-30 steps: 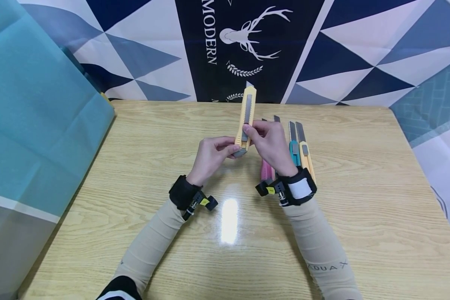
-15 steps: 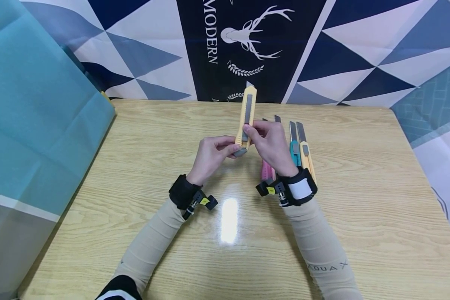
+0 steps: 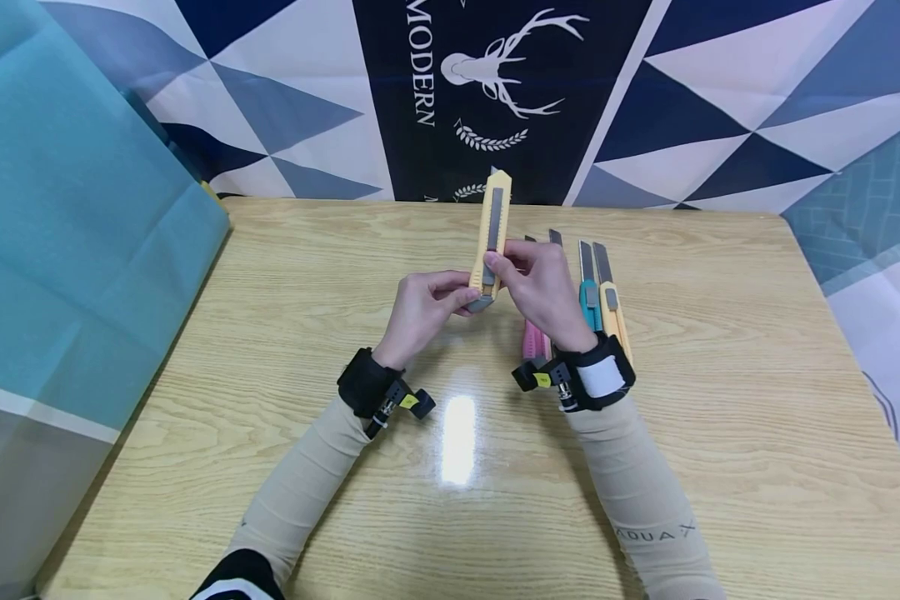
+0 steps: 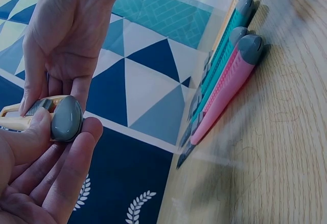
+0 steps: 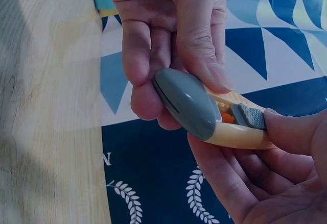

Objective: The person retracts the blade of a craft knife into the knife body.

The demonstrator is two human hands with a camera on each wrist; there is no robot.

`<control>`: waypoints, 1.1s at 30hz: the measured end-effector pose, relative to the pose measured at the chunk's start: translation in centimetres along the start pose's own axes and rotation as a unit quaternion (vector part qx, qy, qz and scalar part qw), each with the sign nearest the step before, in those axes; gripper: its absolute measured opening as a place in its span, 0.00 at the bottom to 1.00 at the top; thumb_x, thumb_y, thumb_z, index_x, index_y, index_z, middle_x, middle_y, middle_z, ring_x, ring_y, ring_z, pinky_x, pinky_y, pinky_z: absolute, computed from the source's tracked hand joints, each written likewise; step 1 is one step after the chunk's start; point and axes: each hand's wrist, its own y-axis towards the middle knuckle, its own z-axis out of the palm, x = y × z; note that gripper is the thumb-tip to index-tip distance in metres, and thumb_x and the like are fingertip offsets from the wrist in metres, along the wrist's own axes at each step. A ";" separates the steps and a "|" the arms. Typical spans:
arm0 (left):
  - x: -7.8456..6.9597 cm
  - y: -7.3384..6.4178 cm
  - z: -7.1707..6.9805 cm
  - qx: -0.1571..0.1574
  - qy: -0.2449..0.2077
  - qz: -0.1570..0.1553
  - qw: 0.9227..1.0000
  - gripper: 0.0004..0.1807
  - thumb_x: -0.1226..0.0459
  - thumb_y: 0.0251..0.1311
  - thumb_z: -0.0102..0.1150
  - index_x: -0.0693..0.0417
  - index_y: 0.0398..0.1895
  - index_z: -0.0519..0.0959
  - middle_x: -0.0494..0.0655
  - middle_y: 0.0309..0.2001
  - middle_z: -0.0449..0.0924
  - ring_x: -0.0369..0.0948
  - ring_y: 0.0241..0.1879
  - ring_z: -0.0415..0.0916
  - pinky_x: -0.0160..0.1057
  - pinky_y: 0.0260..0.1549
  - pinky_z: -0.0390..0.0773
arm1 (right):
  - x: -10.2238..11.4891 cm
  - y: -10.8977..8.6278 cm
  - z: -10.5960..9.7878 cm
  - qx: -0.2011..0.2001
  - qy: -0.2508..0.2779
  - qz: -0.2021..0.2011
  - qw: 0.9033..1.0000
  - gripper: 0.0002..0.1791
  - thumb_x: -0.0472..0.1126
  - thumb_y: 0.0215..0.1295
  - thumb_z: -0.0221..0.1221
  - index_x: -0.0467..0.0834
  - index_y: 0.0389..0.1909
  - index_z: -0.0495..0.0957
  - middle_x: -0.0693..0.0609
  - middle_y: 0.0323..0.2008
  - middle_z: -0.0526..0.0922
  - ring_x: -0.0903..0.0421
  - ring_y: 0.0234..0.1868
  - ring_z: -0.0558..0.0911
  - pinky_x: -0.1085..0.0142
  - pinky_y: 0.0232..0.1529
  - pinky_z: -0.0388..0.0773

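Observation:
A yellow utility knife [image 3: 497, 204] is held up above the table, its tip pointing away and a short bit of blade showing. My left hand [image 3: 423, 312] pinches its lower end between thumb and fingers, by the grey end cap [image 5: 186, 104]. On the other side my right hand [image 3: 543, 287] grips the body, the thumb pressing the grey slider [image 5: 250, 117]. Right of the hands lie more utility knives with blades out: a pink one [image 4: 225, 89], a teal one [image 3: 589, 304] and a yellow one [image 3: 613, 321]. My right hand and wrist partly cover this row in the head view.
The wooden table [image 3: 307, 242] carries the row of knives, blades toward the back edge. A patterned cloth [image 3: 292, 92] hangs behind it. Blue-green fabric [image 3: 82, 208] borders the left side.
The blade of the held knife sticks out less than before, and the right thumb sits very slightly lower with the slider. Both hands otherwise keep their places.

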 end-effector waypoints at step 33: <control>-3.3 -0.7 0.0 -0.002 0.003 -0.017 1.000 0.11 0.75 0.56 0.58 0.74 0.42 0.78 0.66 0.37 0.81 0.48 0.28 0.81 0.51 0.31 0.84 | -4.3 0.8 0.7 0.017 -0.027 0.003 0.999 0.08 0.37 0.62 0.60 0.37 0.39 0.81 0.47 0.30 0.83 0.59 0.26 0.76 0.64 0.26 0.72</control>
